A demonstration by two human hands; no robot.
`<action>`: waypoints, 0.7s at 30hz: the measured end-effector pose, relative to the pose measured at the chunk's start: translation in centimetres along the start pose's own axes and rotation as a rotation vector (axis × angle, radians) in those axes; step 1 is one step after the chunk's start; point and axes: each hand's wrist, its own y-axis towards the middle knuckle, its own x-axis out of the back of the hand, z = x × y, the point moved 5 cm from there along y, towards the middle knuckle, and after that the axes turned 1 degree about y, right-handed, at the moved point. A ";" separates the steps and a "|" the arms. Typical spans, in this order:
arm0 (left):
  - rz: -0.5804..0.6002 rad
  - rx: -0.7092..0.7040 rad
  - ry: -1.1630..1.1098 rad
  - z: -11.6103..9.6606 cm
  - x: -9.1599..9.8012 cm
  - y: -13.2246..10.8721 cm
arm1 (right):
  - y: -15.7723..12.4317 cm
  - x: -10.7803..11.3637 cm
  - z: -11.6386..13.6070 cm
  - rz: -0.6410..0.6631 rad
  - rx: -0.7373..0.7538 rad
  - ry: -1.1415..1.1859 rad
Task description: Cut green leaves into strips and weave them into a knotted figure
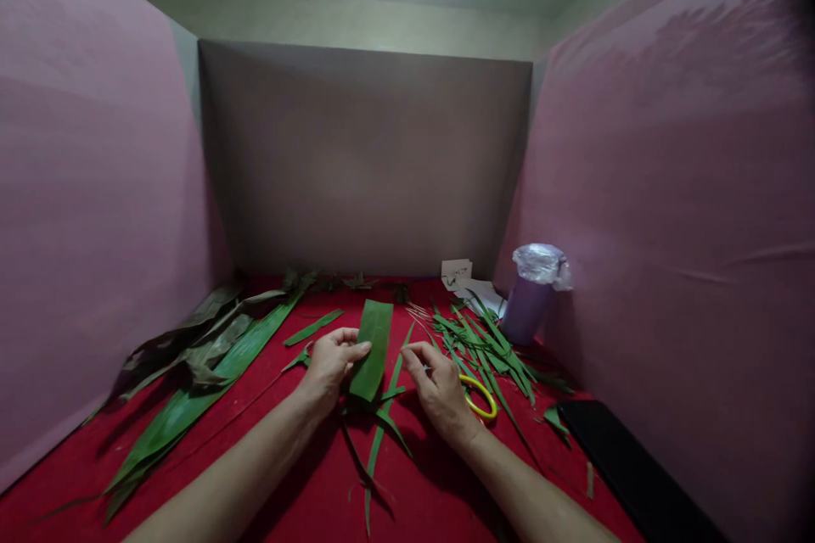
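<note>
My left hand [331, 363] pinches a cut piece of broad green leaf [374, 348] between thumb and fingers, holding it upright above the red cloth. To its right, my right hand [438, 382] has thumb and forefinger pressed together; whether anything thin is between them I cannot make out. It is apart from the leaf piece. A yellow ring handle [481, 400], probably of scissors, shows just behind my right hand, the rest of the tool hidden. Below the leaf piece, narrow green leaf strips [375, 441] lie crossed on the cloth.
Long whole leaves [210, 382] lie at the left, some dark and curled. Many cut leaf strips [484, 344] are heaped at the right. Behind them stand a purple bin [527, 310] lined with clear plastic and white papers [480, 293]. A flat black object [624, 458] lies front right. Pink walls flank the red cloth.
</note>
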 end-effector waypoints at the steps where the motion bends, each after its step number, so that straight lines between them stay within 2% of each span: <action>1: 0.017 -0.003 -0.048 0.2 -0.4 -0.4 | 0.0 -0.2 0.0 0.003 -0.009 0.028; 6: 0.111 -0.011 -0.169 1.1 -1.6 -2.2 | -0.1 -1.4 -1.1 0.050 -0.056 0.172; 11: 0.178 -0.036 -0.196 0.4 -2.0 -3.5 | -0.5 -2.2 -2.0 0.104 -0.108 0.271; 16: 0.148 -0.114 -0.163 -0.8 -1.7 -4.1 | -1.0 -2.5 -1.0 0.171 -0.148 0.339; 21: 0.149 -0.129 -0.147 -1.0 -1.8 -4.3 | -1.0 -2.3 -0.3 0.158 -0.157 0.349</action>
